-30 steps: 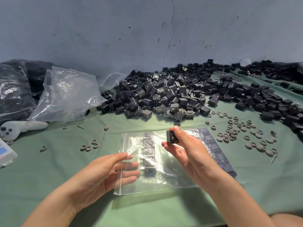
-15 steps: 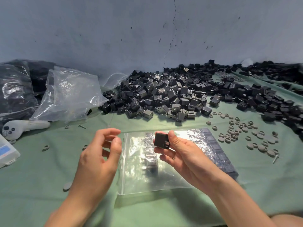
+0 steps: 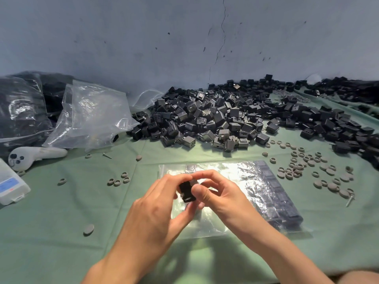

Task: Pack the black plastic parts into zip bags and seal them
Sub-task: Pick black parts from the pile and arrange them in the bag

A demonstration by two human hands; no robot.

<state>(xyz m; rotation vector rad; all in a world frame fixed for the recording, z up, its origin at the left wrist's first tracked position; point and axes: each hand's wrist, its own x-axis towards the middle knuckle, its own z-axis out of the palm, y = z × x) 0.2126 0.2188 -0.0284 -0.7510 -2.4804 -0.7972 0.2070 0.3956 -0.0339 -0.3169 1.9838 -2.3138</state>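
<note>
black part (image 3: 187, 191) half hidden, apparently between both hands' fingers (image 3: 202, 194).

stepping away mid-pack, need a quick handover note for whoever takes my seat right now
Left hand and right hand: both pinch one black plastic part above the zip bag.
That bag lies flat on the green cloth with a few parts inside.
Done: a filled zip bag lies at its right; its seal can't be judged.
Left: bag this part, fill and seal the bag, then work through the loose pile behind.
</note>
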